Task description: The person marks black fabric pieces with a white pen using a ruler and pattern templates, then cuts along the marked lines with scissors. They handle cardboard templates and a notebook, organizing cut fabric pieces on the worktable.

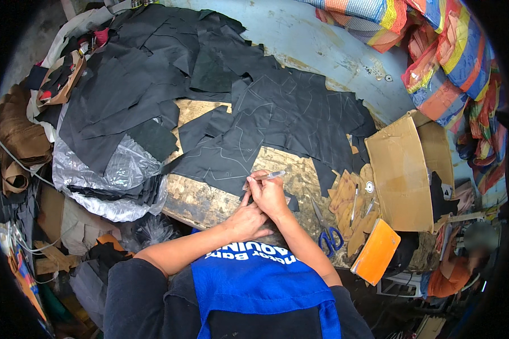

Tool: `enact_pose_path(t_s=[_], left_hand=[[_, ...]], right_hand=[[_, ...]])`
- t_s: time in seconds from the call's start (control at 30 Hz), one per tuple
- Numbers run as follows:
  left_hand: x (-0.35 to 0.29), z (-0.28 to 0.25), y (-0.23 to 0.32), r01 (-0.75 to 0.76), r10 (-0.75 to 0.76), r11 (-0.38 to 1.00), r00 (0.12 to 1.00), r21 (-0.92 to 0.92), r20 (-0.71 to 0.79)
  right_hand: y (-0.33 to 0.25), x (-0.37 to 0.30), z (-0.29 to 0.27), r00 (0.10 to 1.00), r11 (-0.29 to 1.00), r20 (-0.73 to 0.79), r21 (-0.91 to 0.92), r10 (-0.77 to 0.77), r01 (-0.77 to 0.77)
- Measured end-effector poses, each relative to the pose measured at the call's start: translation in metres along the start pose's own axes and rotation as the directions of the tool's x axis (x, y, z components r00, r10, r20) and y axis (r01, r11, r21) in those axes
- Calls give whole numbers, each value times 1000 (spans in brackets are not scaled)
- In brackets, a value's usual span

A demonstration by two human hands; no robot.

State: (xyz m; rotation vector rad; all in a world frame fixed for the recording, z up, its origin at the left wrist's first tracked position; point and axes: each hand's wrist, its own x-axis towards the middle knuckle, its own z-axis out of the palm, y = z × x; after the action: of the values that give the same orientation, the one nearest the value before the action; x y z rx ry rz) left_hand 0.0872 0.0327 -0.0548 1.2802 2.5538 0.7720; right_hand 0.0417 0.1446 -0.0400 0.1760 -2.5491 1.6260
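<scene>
Gripping a silver pen [264, 177], the right hand [270, 196] is set at the black fabric [232, 152] edge; the fabric is pinned under the left hand [247, 219], fingers curled, on the wooden board [201, 203].

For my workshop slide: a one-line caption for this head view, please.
Right hand marks black fabric with a silver pen, left hand pressing beside it.
</scene>
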Motion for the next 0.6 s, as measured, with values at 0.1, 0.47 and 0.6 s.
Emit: enact_pose_path(t_s=[0.1, 0.47, 0.6], left_hand=[[1, -1, 1, 12, -12, 1000, 1000, 15, 26], [8, -14, 9, 34, -40, 995, 997, 97, 66], [17, -26, 13, 68, -90, 989, 981, 128, 171]], right_hand=[[-4, 0, -4, 999, 998, 17, -43, -45, 46], [17, -48, -71, 949, 967, -314, -235, 21, -100], [36, -59, -71, 918, 965, -304, 29, 256, -260]])
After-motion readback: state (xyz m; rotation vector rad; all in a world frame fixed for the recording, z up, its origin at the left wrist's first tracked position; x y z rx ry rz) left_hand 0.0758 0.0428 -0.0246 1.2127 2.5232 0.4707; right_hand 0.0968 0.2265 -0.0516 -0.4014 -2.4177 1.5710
